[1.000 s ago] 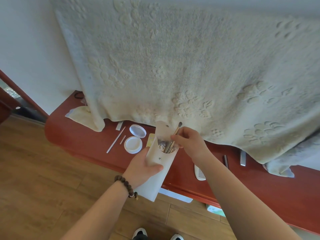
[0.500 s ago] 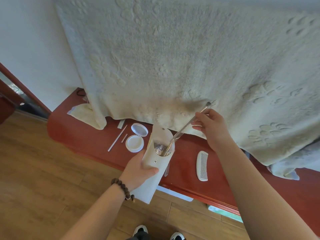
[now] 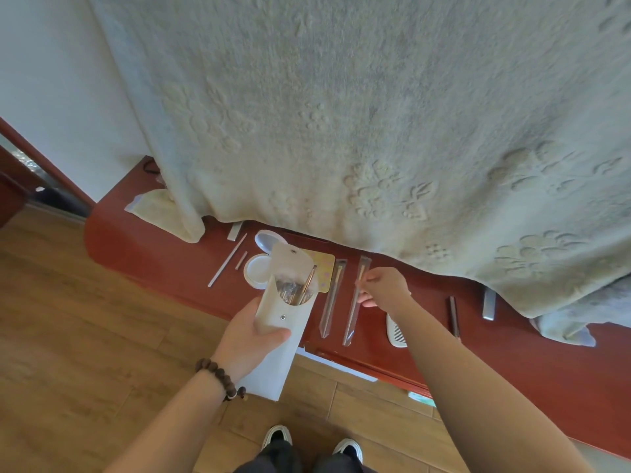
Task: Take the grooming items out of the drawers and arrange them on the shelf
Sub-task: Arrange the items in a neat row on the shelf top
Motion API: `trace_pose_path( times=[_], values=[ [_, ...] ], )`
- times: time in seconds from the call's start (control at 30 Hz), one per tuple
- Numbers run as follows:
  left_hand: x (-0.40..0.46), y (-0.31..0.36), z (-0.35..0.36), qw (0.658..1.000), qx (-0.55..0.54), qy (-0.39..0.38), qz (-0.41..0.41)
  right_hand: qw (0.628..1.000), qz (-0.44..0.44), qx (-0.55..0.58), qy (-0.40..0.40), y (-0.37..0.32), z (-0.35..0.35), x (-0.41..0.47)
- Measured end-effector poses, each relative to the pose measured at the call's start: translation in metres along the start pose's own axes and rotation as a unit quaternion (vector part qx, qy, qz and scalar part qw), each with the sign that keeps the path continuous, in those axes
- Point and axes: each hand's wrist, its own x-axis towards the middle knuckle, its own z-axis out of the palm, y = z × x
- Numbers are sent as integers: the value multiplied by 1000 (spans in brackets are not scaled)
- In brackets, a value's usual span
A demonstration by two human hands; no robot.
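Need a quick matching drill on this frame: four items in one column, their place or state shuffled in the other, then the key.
1. white pouch
2. sleeved brush
3. white comb
4. round compact

A. lying open on the shelf, lid flipped back
B. gripped by the left hand, brushes sticking out the top
C. flat on the red shelf, partly behind the right forearm
D. pinched by the right hand

Pairs: 1-B, 2-D, 3-C, 4-A

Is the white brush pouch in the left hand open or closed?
Open: the pouch has its snap flap raised, and brush handles show inside its mouth.
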Motion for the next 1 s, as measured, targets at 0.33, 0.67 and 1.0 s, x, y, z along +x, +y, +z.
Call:
trace_pose_path(
  times=[0.33,0.67,1.0],
  values=[
    [-3,0,1,1000,4,0,3,996,85,-39,-7,-6,18,25],
    [-3,9,8,999,-35,1,1,981,-160,-83,75,-42,9,-42],
    [-10,14,19,999,-29,-40,19,975,-221,20,31,-47,16,-77]
  ],
)
